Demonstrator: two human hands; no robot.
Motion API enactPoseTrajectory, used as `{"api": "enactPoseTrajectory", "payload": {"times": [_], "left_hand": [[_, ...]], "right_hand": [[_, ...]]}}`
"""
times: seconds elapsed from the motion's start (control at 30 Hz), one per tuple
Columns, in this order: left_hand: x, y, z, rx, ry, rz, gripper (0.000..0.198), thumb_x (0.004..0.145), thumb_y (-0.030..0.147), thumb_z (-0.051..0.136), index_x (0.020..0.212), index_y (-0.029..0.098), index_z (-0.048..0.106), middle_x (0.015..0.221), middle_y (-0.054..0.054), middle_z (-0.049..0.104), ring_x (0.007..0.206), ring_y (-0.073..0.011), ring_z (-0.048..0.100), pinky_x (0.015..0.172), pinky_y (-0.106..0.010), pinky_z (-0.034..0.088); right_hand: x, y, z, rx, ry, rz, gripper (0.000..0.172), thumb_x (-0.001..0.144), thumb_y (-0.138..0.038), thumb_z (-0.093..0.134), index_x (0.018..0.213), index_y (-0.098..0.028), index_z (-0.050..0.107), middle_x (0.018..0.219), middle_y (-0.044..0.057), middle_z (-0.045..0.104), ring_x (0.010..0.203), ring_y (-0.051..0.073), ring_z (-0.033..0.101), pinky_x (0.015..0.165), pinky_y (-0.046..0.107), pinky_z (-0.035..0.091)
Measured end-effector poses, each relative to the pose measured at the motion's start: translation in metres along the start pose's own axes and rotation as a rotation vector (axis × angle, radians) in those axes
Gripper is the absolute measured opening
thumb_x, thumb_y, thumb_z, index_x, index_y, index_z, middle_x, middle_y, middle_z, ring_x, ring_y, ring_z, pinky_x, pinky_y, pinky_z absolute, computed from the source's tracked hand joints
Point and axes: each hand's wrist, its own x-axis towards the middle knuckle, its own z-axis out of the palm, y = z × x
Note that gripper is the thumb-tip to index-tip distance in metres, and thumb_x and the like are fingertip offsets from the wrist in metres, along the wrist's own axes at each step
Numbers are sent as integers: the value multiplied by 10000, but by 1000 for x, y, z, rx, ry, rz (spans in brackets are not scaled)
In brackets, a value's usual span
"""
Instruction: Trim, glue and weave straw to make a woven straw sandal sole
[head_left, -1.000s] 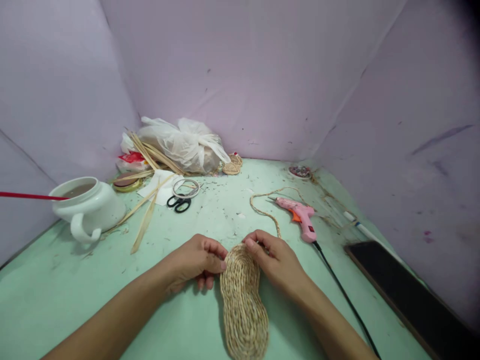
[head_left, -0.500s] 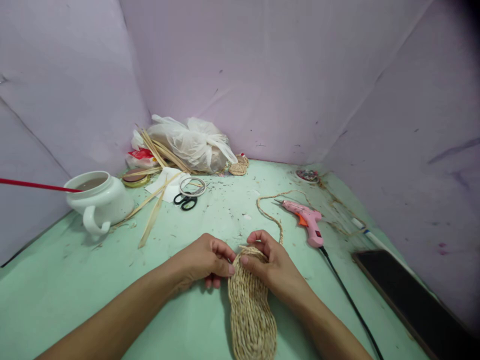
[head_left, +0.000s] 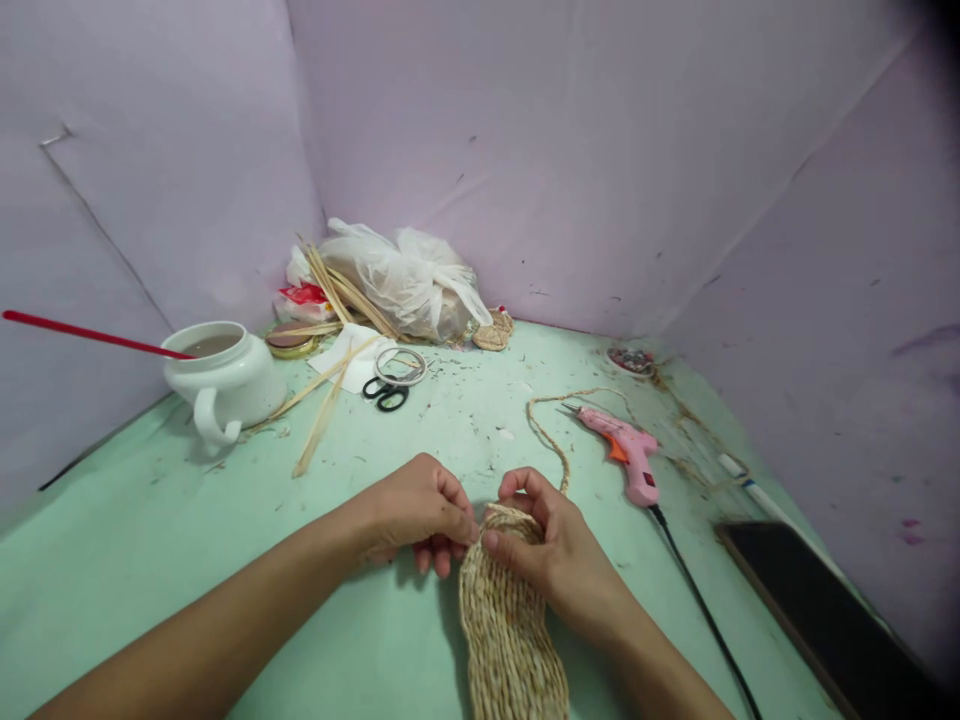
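Braidwork (head_left: 517, 640), long and slightly waisted, lies over the worktop (head_left: 360, 640), long axis running near to far, near end cut off by the frame. Left hand (head_left: 427, 510) pinches the far end's left edge; right hand (head_left: 555, 545), overlapping it more, grips that end, thumb on top. Braided cord (head_left: 553, 447) lies beyond the right hand.

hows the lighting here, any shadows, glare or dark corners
Head view: soft light, a faint shadow on the green tabletop left of the sole-shaped braided straw piece; head view again: no strong glare on the pink glue gun, and the picture's top right corner goes black.
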Motion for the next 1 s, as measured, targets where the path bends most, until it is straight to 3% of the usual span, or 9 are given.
{"api": "enactPoseTrajectory", "payload": {"times": [0.3, 0.77, 1.0], "left_hand": [[-1, 2, -2, 102, -43, -67, 72, 492, 101, 555, 440, 143, 528, 355, 30, 511, 296, -79, 467, 255, -145, 315], [3, -5, -9, 37, -150, -99, 34, 503, 126, 607, 477, 106, 599, 407, -13, 592, 314, -107, 525, 253, -151, 378], [0, -2, -7, -66, -159, -41, 76, 512, 151, 637, 474, 116, 581, 381, 8, 571, 283, -85, 490, 236, -132, 346]], "right_hand": [[-4, 3, 5, 33, -81, 58, 400, 625, -175, 694, 856, -231, 372, 675, -64, 608, 564, 92, 528, 533, 203, 388], [-2, 3, 2, -103, -21, 37, 408, 614, -189, 708, 880, -211, 400, 633, -70, 583, 554, 80, 484, 516, 188, 387], [-1, 3, -4, 81, -81, 43, 451, 584, -248, 779, 870, -210, 433, 698, -58, 585, 602, 80, 514, 563, 198, 414]]}}
